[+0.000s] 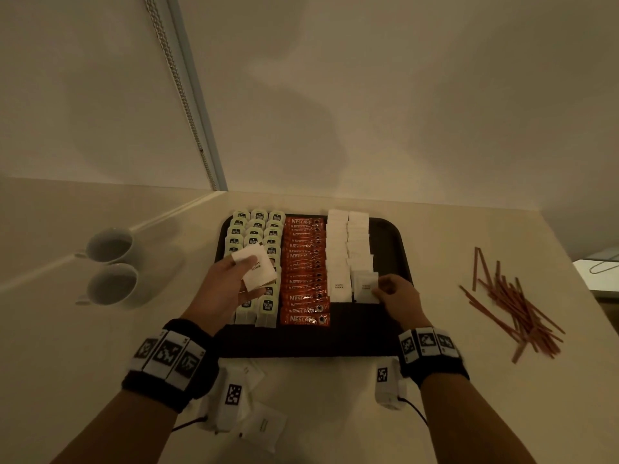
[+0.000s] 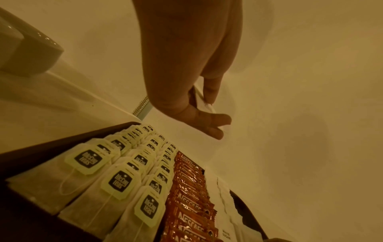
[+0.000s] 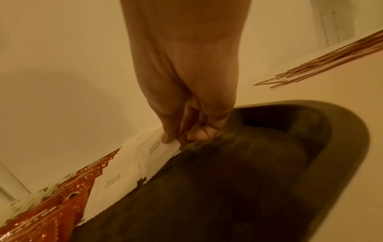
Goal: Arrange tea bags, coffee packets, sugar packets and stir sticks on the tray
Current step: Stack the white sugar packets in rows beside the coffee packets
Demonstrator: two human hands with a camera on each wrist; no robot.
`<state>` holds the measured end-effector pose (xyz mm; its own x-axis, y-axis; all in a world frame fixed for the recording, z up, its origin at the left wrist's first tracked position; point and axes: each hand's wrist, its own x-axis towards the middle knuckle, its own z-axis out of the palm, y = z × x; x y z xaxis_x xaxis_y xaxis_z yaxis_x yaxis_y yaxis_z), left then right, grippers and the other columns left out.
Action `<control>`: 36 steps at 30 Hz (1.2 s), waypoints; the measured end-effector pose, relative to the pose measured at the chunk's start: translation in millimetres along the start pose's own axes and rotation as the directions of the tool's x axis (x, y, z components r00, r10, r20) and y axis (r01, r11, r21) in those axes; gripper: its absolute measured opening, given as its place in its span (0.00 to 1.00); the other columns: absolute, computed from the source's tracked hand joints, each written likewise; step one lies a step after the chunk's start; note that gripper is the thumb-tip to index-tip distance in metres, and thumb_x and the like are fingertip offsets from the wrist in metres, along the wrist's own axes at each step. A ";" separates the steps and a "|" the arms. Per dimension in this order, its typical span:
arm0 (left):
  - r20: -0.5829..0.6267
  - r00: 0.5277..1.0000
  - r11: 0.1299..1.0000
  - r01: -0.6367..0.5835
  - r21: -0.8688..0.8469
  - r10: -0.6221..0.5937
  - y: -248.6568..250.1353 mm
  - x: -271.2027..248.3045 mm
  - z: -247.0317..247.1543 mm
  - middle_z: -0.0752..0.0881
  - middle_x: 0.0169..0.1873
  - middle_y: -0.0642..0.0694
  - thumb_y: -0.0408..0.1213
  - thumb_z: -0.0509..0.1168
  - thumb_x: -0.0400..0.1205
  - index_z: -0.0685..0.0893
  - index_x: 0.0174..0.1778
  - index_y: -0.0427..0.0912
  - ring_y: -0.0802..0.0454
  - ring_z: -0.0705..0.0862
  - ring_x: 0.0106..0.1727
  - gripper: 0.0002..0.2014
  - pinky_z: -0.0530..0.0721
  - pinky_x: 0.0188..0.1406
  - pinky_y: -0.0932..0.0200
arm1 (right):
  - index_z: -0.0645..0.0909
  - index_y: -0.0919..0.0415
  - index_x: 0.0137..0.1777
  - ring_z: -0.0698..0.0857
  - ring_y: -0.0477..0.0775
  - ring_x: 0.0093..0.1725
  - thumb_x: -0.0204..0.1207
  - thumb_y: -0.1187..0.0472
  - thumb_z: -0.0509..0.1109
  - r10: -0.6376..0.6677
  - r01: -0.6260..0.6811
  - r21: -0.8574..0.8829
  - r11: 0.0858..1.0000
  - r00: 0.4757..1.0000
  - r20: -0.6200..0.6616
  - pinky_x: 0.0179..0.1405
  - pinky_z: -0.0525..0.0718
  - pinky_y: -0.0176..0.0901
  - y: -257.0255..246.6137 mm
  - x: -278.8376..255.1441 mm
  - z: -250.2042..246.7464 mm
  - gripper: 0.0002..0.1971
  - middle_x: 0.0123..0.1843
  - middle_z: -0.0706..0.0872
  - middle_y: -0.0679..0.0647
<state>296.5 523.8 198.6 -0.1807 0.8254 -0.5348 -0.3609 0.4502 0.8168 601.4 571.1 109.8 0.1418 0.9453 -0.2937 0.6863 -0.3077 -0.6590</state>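
Note:
A dark tray (image 1: 395,236) on the counter holds three columns of tea bags (image 1: 258,229), a column of red coffee packets (image 1: 303,262) and two columns of white sugar packets (image 1: 348,249). My left hand (image 1: 231,279) hovers over the tea bags and holds a small stack of sugar packets (image 1: 256,266) between thumb and fingers (image 2: 207,104). My right hand (image 1: 392,293) pinches the edge of the nearest sugar packet (image 1: 365,288) in the right column, lying on the tray (image 3: 269,163). Brown stir sticks (image 1: 516,303) lie loose on the counter to the right.
Two white cups (image 1: 110,266) stand left of the tray. More sugar packets (image 1: 261,426) lie on the counter near the front edge, under my left wrist. The tray's right side and front strip (image 1: 301,343) are bare. A wall rises behind the tray.

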 end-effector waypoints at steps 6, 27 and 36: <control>0.005 1.000 0.998 0.009 -0.060 -0.009 1.9 -1.0 2.5 0.83 0.55 0.40 0.34 0.60 0.86 0.78 0.62 0.41 0.42 0.86 0.51 0.10 0.88 0.30 0.61 | 0.81 0.64 0.57 0.80 0.50 0.52 0.76 0.63 0.72 -0.002 0.000 -0.048 0.999 0.999 -0.035 0.54 0.75 0.37 -1.4 2.2 5.4 0.12 0.56 0.85 0.58; 0.156 0.985 0.994 -0.080 0.072 0.068 -0.6 -4.6 34.1 0.89 0.50 0.42 0.28 0.67 0.79 0.84 0.55 0.40 0.48 0.87 0.51 0.10 0.84 0.50 0.58 | 0.77 0.61 0.54 0.87 0.55 0.52 0.73 0.66 0.73 -0.437 0.257 0.587 0.768 0.880 0.185 0.47 0.88 0.43 -144.7 -53.1 24.0 0.12 0.53 0.86 0.58; 0.129 0.974 0.935 -0.214 0.283 0.184 -0.9 -9.6 27.3 0.88 0.36 0.53 0.32 0.69 0.79 0.88 0.45 0.47 0.58 0.82 0.36 0.05 0.79 0.36 0.66 | 0.81 0.63 0.54 0.88 0.57 0.49 0.74 0.64 0.73 -0.379 0.232 0.550 0.803 0.910 0.170 0.47 0.89 0.49 -147.8 -48.4 12.9 0.10 0.50 0.88 0.59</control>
<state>323.5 524.7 208.9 -0.1241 0.9313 -0.3425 -0.0394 0.3403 0.9395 483.9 569.4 212.6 -0.2529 0.9580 -0.1353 0.1915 -0.0875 -0.9776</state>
